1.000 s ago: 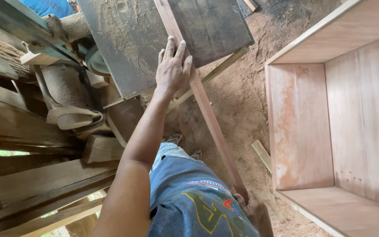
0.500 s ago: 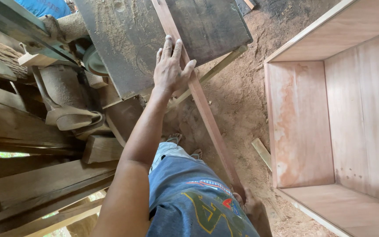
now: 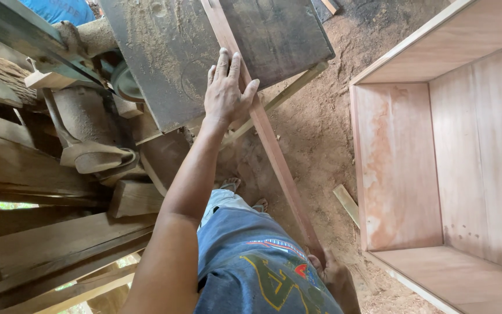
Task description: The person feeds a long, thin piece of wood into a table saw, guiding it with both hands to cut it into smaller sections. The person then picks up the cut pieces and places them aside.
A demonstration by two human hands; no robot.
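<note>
The left hand [image 3: 226, 93] lies flat, fingers spread, pressing a long reddish wood strip [image 3: 274, 151] onto the dusty saw table [image 3: 164, 64]. The right hand [image 3: 335, 279] grips the strip's near end, close to the body. The strip runs away from the person, beside a plywood cabinet [image 3: 402, 168].

I see soft, even daylight across the scene, with no hard glare. The pale plywood cabinet [image 3: 437, 168] on the right is brightest, while the stacked timber [image 3: 47, 232] at near left sits in dimmer shade, with small overexposed gaps between boards. My left hand [image 3: 226, 93] is sharp; the near forearm blurs slightly. Straight edges bow towards the corners.
</note>
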